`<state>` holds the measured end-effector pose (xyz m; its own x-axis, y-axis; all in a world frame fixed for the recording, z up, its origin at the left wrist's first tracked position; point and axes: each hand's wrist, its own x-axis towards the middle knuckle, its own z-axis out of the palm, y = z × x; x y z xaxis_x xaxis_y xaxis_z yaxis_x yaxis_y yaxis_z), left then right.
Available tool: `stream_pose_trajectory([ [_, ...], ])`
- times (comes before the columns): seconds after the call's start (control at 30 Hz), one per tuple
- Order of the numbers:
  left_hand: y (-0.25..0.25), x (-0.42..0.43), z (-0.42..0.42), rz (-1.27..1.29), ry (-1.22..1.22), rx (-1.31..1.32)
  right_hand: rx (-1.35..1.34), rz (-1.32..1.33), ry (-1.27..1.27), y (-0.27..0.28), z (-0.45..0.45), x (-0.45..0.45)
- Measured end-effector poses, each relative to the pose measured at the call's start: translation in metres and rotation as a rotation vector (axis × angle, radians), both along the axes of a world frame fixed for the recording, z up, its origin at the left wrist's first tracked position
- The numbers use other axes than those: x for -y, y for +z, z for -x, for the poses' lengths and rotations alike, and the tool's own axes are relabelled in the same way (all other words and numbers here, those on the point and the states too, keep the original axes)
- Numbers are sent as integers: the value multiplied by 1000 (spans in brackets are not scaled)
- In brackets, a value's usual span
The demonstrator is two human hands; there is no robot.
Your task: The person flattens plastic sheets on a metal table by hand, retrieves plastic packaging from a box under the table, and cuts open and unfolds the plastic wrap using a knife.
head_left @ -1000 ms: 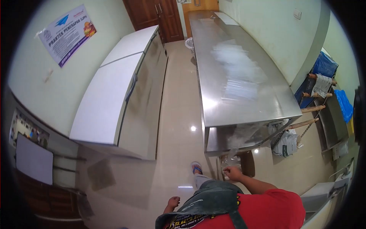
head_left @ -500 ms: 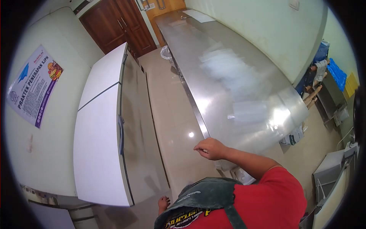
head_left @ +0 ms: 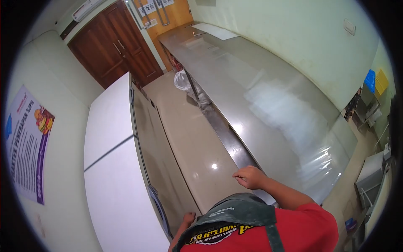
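My right hand (head_left: 250,177) hangs in the air beside the near edge of a long stainless-steel table (head_left: 222,80). Its fingers are curled in, and nothing shows in them. Lower down, my left hand (head_left: 189,217) is loosely closed at my side, near the dark handle (head_left: 157,208) of a white chest freezer (head_left: 109,126). A gap between hand and handle is hard to judge. I wear a dark green apron (head_left: 239,206) over a red shirt (head_left: 302,227).
The tiled aisle (head_left: 180,126) runs between freezer and table towards brown wooden double doors (head_left: 117,42). A bin with a clear plastic liner (head_left: 181,80) stands under the table. A white sheet (head_left: 216,30) lies on its far end. A poster (head_left: 29,147) hangs at left.
I have moved forward along the aisle; the freezer handle and seam sit lower in view. The people behind the wall's end at right have mostly left the view. Both hands remain curled.
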<state>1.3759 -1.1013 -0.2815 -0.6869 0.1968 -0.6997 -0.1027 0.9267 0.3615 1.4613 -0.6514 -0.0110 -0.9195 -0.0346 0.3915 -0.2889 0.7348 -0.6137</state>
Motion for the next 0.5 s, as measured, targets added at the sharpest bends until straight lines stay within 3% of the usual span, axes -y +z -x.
stream_pose_trajectory([
  [0.17, -34, -62, 194, -232, -103, -156, 138, 92, -219, -21, 64, -8],
  [0.23, -17, -103, 254, -415, 132, -49, 189, 96, -234, -26, 106, -16],
  [0.37, -17, -145, 343, -471, 317, 58, 185, 34, -182, -35, 223, -55],
  [0.47, -38, -131, 395, -303, 112, 110, 148, 57, -89, -24, 331, -86],
  [0.5, -42, -125, 409, -236, -10, -10, 149, 62, -85, -16, 368, -94],
])
